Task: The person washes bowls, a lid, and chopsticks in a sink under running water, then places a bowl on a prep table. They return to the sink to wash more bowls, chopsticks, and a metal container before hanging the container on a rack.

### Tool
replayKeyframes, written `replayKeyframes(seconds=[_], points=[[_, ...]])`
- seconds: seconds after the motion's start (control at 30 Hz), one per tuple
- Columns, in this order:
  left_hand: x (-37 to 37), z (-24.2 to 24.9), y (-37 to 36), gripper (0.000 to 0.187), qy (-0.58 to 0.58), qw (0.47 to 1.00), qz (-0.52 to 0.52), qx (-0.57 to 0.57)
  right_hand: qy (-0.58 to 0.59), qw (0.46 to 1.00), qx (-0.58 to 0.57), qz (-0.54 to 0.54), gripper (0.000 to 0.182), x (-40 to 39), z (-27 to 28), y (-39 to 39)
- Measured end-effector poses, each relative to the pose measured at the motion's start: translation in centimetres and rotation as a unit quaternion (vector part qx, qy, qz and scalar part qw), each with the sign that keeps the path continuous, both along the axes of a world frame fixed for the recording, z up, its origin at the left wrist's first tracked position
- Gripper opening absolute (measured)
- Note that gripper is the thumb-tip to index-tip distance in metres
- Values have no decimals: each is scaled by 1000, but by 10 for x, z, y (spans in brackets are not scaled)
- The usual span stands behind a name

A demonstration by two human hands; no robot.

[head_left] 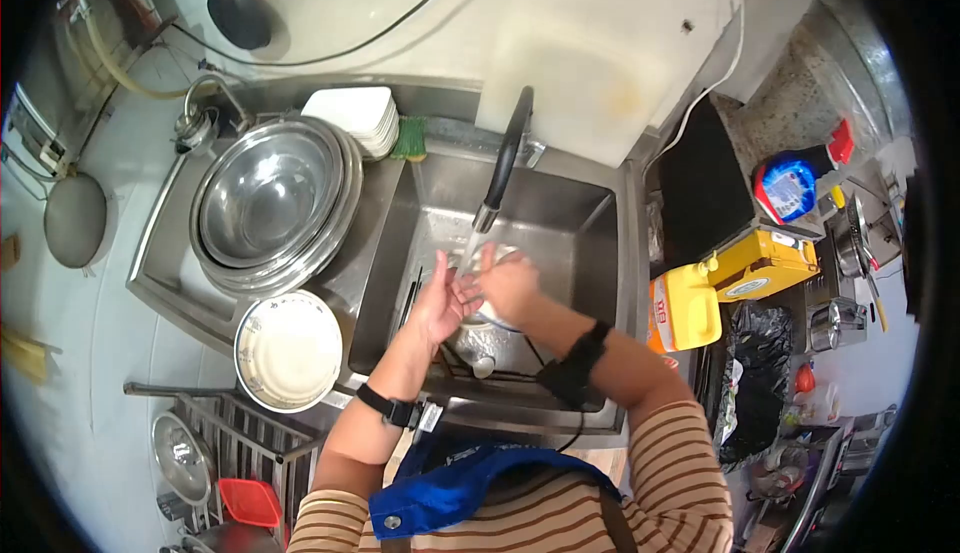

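Observation:
Below the black faucet [510,153], both hands are over the metal sink [585,278]. My left hand [441,303] is palm up under the spout with its fingers apart and nothing in it. Close beside it on the right is my right hand [508,286], smeared by motion, its fingers near the left fingertips; whether it holds anything is unclear. Under the hands lies a white bowl with a blue rim [488,315], partly covered by them. A shiny, clear-looking item [483,345] sits just below the bowl in the sink.
Stacked metal basins [270,193], stacked white dishes [352,118] and a green scrubber [410,138] stand left of the sink. A patterned white bowl [288,351] sits at the counter's front. On the right are a yellow jug [690,305] and a black-lined bin [755,383].

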State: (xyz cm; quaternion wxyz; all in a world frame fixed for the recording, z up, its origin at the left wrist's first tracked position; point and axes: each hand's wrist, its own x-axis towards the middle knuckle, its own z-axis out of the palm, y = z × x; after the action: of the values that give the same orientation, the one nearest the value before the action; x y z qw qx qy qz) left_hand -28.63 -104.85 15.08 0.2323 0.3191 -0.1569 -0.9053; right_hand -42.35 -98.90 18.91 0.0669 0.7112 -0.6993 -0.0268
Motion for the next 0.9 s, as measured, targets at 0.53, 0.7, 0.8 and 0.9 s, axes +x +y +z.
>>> replayKeyframes(seconds=[0.53, 0.7, 0.8, 0.9], points=[[52, 3, 39, 41, -22, 983, -105, -152, -444, 890, 100, 5, 42, 25, -74, -52], [66, -6, 50, 44, 33, 990, -27, -131, -841, 462, 251, -128, 55, -45, -85, -25], [63, -8, 44, 49, 61, 990, 102, -78, -877, 338, 187, -284, 56, -24, -118, -7], [47, -16, 27, 45, -7, 982, 164, -95, -783, 570, 22, -248, 54, 15, -113, -3]])
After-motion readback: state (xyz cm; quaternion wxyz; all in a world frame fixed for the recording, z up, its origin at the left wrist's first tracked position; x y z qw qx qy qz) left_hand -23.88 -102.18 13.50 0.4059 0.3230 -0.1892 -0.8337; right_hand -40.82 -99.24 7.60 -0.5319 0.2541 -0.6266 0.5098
